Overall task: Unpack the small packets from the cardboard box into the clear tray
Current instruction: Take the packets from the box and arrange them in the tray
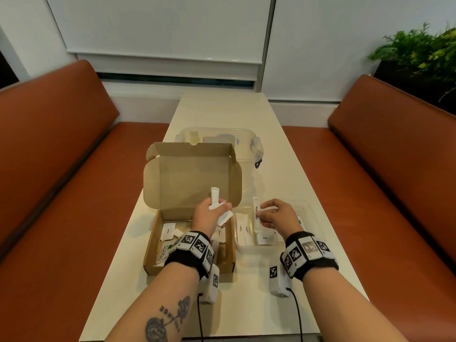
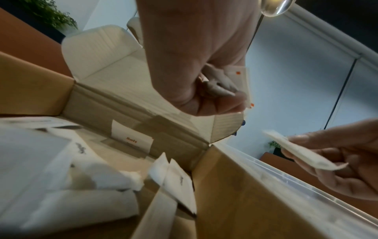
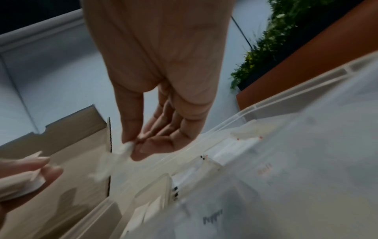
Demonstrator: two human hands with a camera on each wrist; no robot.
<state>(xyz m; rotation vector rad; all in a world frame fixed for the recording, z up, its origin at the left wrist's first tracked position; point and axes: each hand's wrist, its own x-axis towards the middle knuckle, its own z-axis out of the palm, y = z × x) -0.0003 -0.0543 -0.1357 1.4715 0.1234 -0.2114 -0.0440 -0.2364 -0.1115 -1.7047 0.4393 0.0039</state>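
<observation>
The head view is evenly lit from overhead, soft and slightly warm, with faint shadows under the wrists on the pale tabletop (image 1: 222,112). Wide-angle bending curves the benches (image 1: 54,134) toward the frame sides, and the plant (image 1: 419,50) at the upper right corner is smeared. Both wrist views are dimmer, bluish and grainy; the packets (image 2: 61,169) nearest the lens are out of focus, and the clear tray (image 3: 286,161) is motion-blurred.

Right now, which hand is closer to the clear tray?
The right hand. It holds a packet just above the clear tray. The left hand grips packets over the cardboard box beside it.
</observation>
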